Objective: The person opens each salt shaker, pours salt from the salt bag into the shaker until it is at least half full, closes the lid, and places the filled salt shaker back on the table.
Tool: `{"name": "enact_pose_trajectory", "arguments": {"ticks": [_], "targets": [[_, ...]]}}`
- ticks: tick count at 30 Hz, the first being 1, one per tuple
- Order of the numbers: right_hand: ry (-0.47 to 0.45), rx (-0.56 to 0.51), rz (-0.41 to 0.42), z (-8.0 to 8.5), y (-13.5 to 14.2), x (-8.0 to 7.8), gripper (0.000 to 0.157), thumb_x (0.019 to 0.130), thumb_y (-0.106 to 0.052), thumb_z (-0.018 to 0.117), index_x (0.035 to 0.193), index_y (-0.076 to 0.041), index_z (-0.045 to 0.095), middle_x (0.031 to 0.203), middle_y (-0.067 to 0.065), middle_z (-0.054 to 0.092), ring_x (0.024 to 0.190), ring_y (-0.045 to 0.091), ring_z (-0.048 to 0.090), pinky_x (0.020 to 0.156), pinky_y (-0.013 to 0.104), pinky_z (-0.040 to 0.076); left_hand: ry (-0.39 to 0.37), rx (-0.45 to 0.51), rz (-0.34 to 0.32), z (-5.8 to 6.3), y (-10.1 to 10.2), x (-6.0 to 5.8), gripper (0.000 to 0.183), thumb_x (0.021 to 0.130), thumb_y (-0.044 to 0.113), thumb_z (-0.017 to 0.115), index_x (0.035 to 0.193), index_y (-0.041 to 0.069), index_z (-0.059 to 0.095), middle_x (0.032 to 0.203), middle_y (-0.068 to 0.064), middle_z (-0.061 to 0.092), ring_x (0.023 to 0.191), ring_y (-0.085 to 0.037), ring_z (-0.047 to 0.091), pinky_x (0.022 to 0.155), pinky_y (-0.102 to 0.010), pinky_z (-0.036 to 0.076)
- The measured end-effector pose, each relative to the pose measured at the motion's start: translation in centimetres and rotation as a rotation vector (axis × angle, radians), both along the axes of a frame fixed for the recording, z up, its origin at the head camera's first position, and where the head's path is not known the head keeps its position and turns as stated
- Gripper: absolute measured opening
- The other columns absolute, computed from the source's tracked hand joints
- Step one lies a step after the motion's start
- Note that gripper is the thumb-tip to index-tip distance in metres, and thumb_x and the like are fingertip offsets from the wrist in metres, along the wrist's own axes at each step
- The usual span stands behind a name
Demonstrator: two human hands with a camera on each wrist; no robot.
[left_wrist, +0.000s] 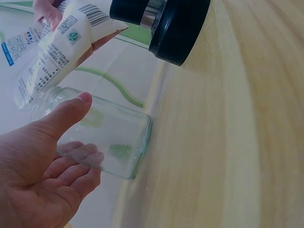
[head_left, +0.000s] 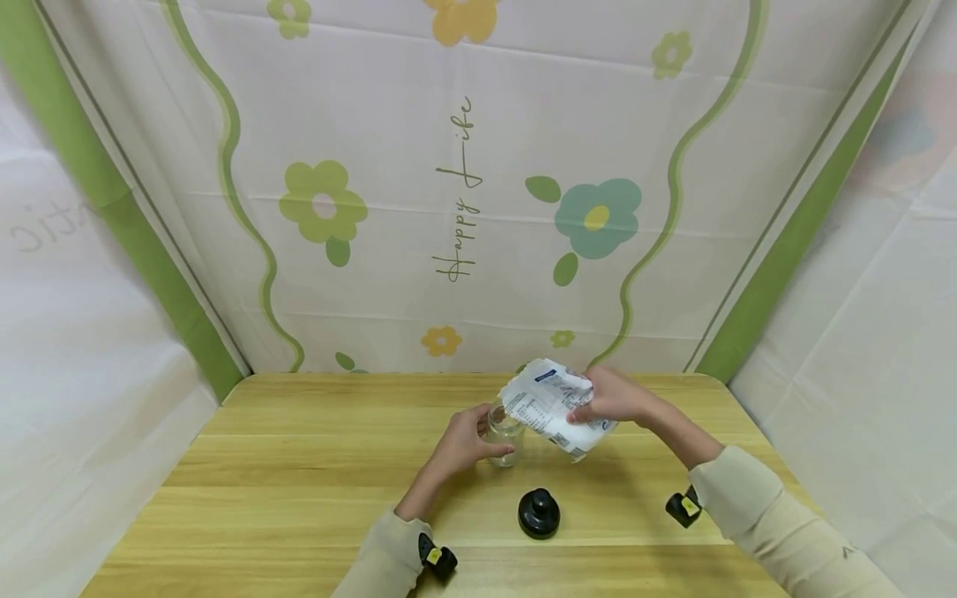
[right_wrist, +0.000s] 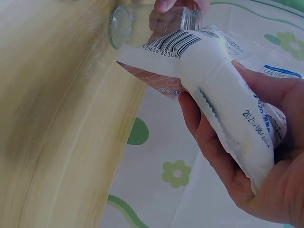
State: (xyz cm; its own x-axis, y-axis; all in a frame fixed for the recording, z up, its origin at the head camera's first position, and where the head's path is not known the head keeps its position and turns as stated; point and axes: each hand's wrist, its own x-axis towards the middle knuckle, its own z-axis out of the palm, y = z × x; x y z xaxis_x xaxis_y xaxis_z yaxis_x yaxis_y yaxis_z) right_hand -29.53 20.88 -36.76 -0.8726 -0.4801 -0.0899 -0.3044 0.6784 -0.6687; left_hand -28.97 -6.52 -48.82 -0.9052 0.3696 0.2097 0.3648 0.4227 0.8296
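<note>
A clear glass jar (head_left: 506, 435) stands on the wooden table, and I see no contents in it. My left hand (head_left: 465, 440) holds it from the left, thumb on the near side and fingers behind, as the left wrist view of the jar (left_wrist: 114, 128) shows. My right hand (head_left: 615, 395) grips a white printed plastic bag (head_left: 549, 403), tilted with its end at the jar's mouth. In the right wrist view, fingers and thumb wrap round the bag (right_wrist: 209, 61). Whether anything is pouring out cannot be told.
A black lid with a knob (head_left: 539, 513) lies on the wooden table (head_left: 299, 482), nearer me than the jar. Behind the table hangs a flowered curtain (head_left: 478, 208), with white fabric at both sides.
</note>
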Motion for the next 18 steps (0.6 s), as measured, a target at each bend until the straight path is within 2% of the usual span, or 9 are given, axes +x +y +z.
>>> {"name": "enact_pose_trajectory", "arguments": {"ticks": [18], "targets": [[-0.014, 0.035, 0.013, 1.2, -0.8, 0.0, 0.024, 0.078, -0.010, 0.079, 0.094, 0.003, 0.069, 0.075, 0.006, 0.071, 0.058, 0.015, 0.067, 0.055, 0.029, 0.057, -0.003, 0.015, -0.012, -0.1, 0.0, -0.1, 0.058, 0.077, 0.019, 0.087, 0.126, 0.000, 0.062, 0.119, -0.016, 0.070, 0.111, -0.030, 0.069, 0.093, -0.034, 0.058]]}}
